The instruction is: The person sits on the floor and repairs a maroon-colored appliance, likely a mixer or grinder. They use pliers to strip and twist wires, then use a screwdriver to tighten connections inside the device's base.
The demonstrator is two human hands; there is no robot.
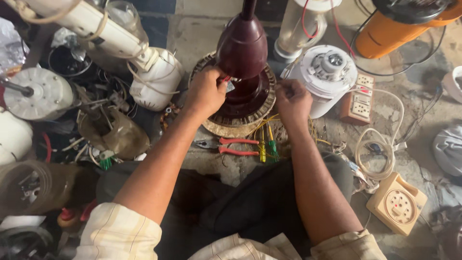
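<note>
Cream checked cuffs and your dark-trousered lap fill the bottom of the view, with both forearms reaching forward over them.

Your left hand (206, 91) is curled shut at the lower edge of the maroon bell-shaped fan cover (242, 45), fingertips pinching something small and red where the cover meets the motor. Your right hand (292, 100) is closed into a loose fist at the right rim of the ceiling fan motor (239, 103); it seems to grip fine wire, though what lies inside the fist is hidden. The motor sits flat on the concrete floor (202, 21) just past your knees, its ring of windings showing under the cover.

Yellow wires (262, 124) trail from the motor toward you, down to the red-handled pliers (233, 146) and the screwdrivers (267, 144) just beside them. Right of the motor stands a white mixer base (327, 72), touching or nearly touching a brown socket board (358, 98); a white cable (378, 149) loops from it toward a cream round-faced socket box (397, 203). A white motor housing (156, 77) lies to the left.

Risks, as I judge them: a hard pull with your right hand could snap a thin lead or scrape winding enamel, and the tall cover could tip if your left grip slips. Loose wires so near the socket board invite a short if it is live.
</note>
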